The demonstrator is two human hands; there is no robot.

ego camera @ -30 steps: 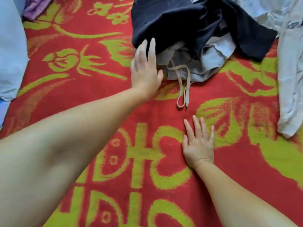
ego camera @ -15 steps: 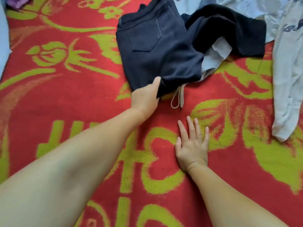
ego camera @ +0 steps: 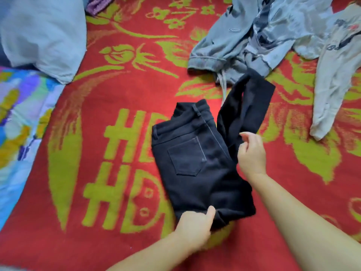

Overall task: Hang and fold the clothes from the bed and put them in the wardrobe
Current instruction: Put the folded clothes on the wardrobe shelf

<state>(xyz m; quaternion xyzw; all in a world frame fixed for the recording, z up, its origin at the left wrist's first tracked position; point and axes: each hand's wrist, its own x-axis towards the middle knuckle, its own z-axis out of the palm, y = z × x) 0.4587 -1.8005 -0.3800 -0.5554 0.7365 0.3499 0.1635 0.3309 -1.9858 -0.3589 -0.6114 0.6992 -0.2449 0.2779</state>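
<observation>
Left hand (ego camera: pixel 195 228) pinches the trousers' (ego camera: pixel 197 165) near edge; right hand (ego camera: pixel 252 155) grips the right leg. Advise squaring seams flat on the blanket (ego camera: pixel 117 241) before folding.

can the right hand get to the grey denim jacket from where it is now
Probably yes. The right hand pinches the dark trousers, so it must let go first. The grey denim jacket lies beyond with only bare blanket and the trouser leg between.

Left hand (ego camera: pixel 195 229), right hand (ego camera: pixel 252 155) grip black trousers (ego camera: pixel 197 165) on red blanket (ego camera: pixel 117 241).
</observation>
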